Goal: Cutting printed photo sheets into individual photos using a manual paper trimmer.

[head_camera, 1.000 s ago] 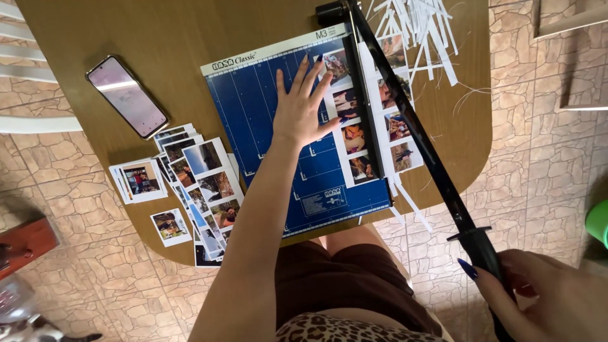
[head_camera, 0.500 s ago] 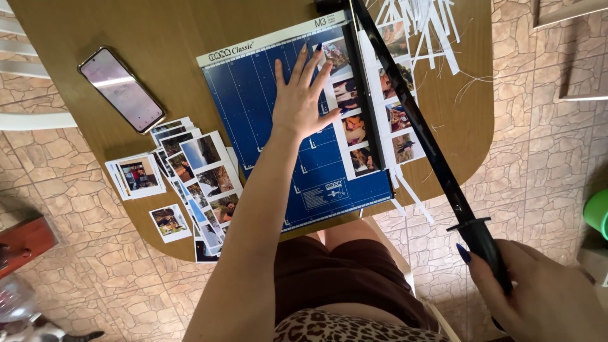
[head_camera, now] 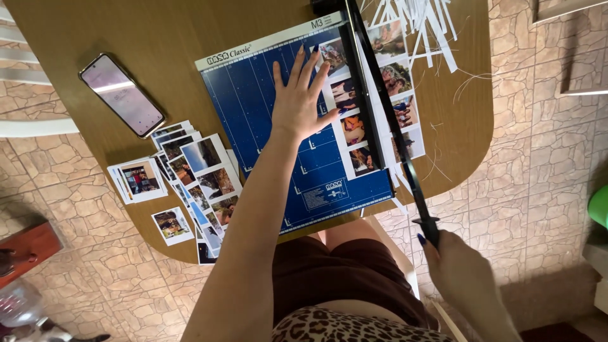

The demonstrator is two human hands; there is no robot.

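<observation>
The blade arm [head_camera: 386,120] has swung lower since half a second ago, its handle gripped in the right hand [head_camera: 459,269]. The left hand [head_camera: 297,104], fingers spread, presses one photo sheet [head_camera: 354,130] flat on the blue cutter [head_camera: 278,126]; one phone [head_camera: 122,95] lies left of it.

Home setting indicated, prob. a living or dining area used for hobby work. Floor [head_camera: 538,158] laid in beige stone-pattern tiles. Rounded wood-veneer worktop [head_camera: 126,25] seen, domestic in size. On it: blue paper trimmer [head_camera: 266,107], small printed photos [head_camera: 196,171] spread in loose piles, white paper offcuts [head_camera: 418,19], a smartphone [head_camera: 122,95]. Picture frames [head_camera: 586,69] noted at right edge, propped by floor level.
</observation>
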